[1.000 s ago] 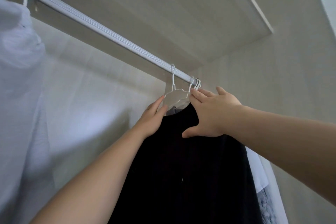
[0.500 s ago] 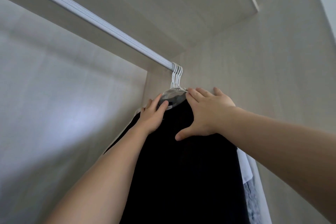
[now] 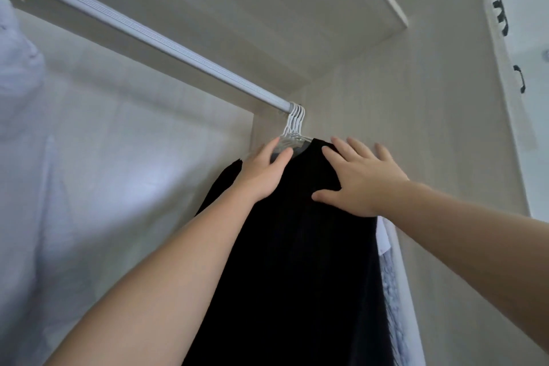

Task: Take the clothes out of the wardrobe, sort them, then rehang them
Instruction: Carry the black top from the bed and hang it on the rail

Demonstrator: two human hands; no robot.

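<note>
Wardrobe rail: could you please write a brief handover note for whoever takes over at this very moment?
Left hand: open, fingers resting on the top left of the black garment.
Right hand: open, spread flat on the garment's top right.
Things: white hangers are bunched at the right end of the rail. A white patterned garment hangs behind the black one, and a pale garment hangs at the far left.
Done: the black garment hangs from the rail.
Left: probably let go of it. Whether more clothes wait outside the wardrobe is not visible.
</note>
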